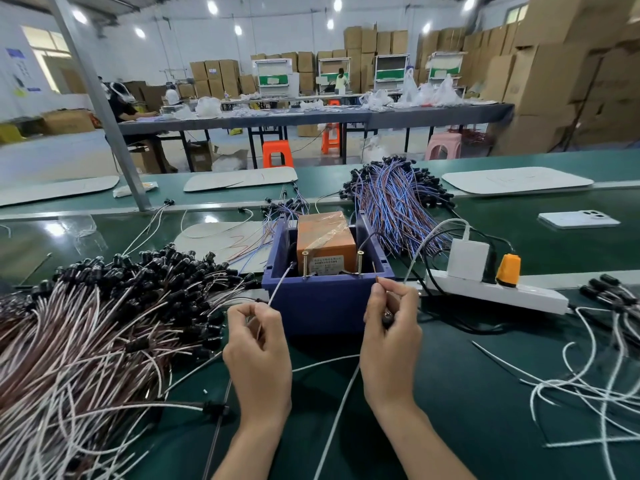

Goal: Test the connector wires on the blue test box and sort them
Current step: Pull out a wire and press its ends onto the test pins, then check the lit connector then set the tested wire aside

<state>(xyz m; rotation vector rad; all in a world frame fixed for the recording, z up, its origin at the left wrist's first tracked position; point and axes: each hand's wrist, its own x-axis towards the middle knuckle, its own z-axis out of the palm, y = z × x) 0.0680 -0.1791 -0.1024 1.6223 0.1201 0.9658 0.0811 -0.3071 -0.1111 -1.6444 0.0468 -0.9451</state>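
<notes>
The blue test box (325, 303) stands at the centre of the green table, with an orange unit (325, 237) inside and two brass screws (304, 265) upright at its front rim. My left hand (258, 351) pinches a thin white wire (278, 289) that runs up into the box's left side. My right hand (393, 334) pinches a wire end (378, 279) just below the box's front right corner, with a small dark connector tucked in its fingers. A big pile of brown-white connector wires (90, 327) lies to the left. Blue-red wires (391, 199) lie behind the box.
A white power strip (491, 292) with a white charger and an orange plug lies right of the box. Loose white wires (585, 382) spread at the right. A phone (576, 220) rests far right. White mats lie further back. A metal post (114, 133) rises at the left.
</notes>
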